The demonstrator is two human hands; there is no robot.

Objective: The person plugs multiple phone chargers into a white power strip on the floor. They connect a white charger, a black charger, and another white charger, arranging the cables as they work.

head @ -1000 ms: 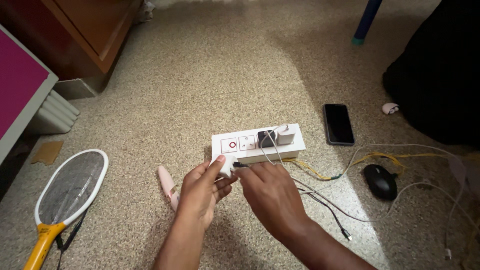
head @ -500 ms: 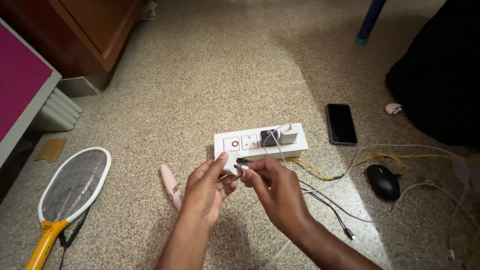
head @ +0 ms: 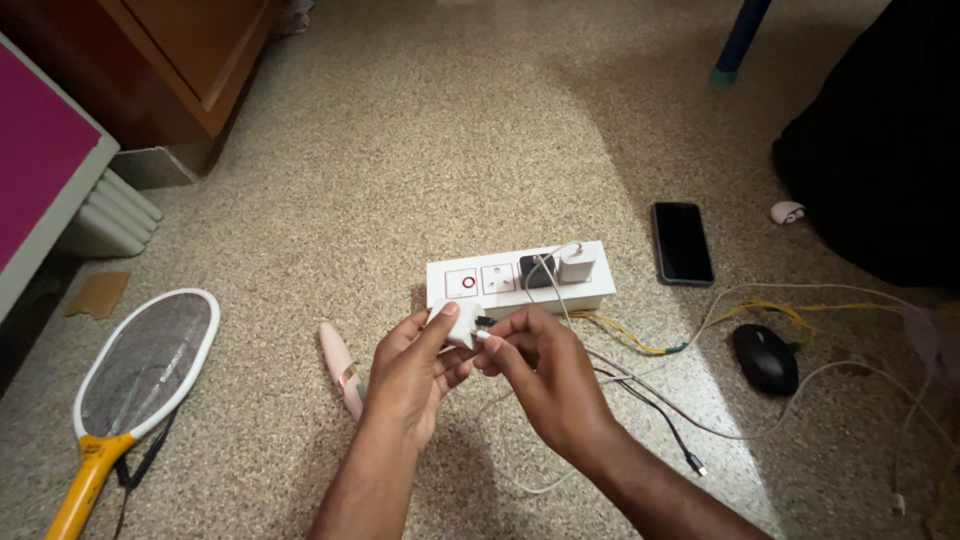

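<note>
roughly, top to bottom by size:
floor: speckled beige floor carries everything; a wooden cabinet stands at the upper left.
racket: a mosquito racket with a white frame and yellow handle lies at the lower left, well apart from the hands.
power strip: a white power strip lies just beyond the hands; its sockets hold a black plug and a white charger side by side at its right end, the two left sockets bare.
left hand: the left hand is clamped on a small white adapter, thumb on top and fingers under it, just in front of the strip's near edge.
right hand: the right hand is pinched together on a thin cable plug whose tip meets the adapter's side.
change: against a second ago, both hands sit a little higher and nearer the strip, and a white loop of cable now shows below the right wrist.
phone: a dark phone lies face up to the right of the strip.
mouse: a black mouse sits among loose white and yellow cables.
pink item: a slim pink item lies beside the left wrist.
</note>
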